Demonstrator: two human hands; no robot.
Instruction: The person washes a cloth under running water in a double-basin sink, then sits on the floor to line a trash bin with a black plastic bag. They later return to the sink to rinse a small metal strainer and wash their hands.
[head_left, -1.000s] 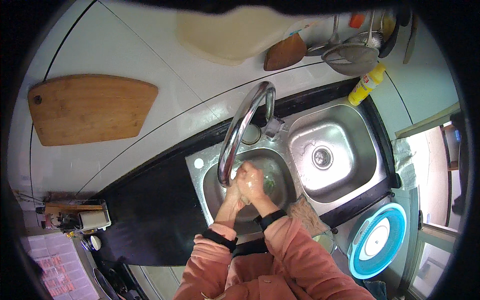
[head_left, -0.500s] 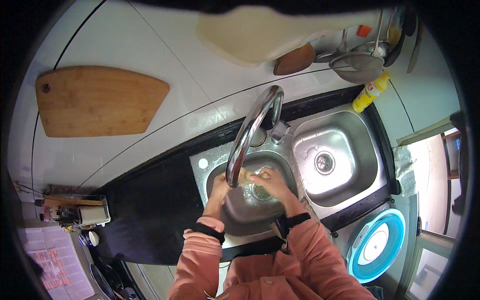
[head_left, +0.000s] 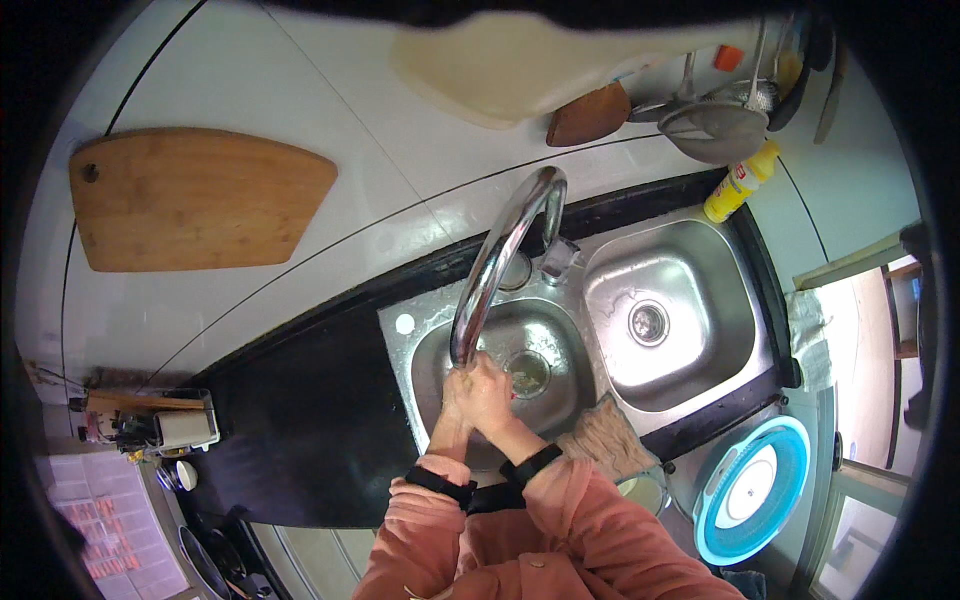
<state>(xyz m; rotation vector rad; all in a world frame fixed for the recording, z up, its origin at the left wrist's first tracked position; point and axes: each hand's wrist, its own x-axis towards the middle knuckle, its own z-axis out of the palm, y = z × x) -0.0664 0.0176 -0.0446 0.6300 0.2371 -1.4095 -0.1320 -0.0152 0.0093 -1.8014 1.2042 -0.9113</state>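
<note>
Right hand [head_left: 487, 392] has moved left since half a second ago, and the brown cloth [head_left: 606, 440] to the near right now shows more fully; both hands are together over the left part of the left basin [head_left: 566, 400], at the end of the tap [head_left: 490, 268]; the right lies lapped over the left hand [head_left: 453, 402], fingers curled; whether anything is held between them, cannot tell; washing at the tap is judged the step in hand; the next move would call for keeping both under it.
</note>
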